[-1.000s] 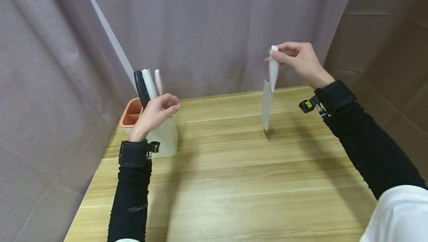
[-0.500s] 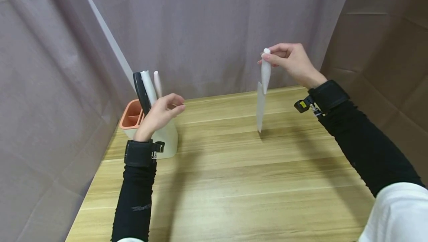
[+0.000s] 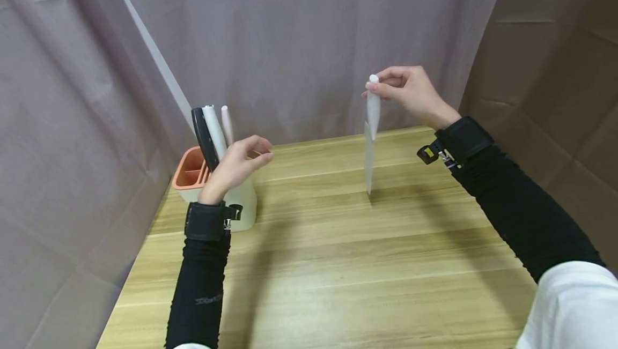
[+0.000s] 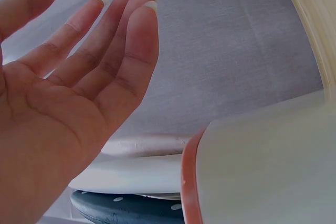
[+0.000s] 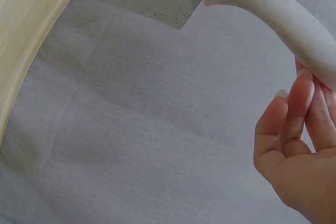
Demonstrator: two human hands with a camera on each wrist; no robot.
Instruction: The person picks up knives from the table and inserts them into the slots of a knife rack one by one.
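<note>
White speckled knife [image 3: 370,140] hanging blade-down, tip above table.

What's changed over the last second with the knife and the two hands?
The right hand, pinching the white knife by its handle end with the blade hanging down, has carried it leftward toward the knife holder. The left hand has edged slightly right beside the holder, open and holding nothing. The holder and the handles in it have not moved.

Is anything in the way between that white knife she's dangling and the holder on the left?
Mostly no: bare table lies between the white knife and the knife holder. Only the open left hand hovers right at the holder, in front of the handles already standing in it.
</note>
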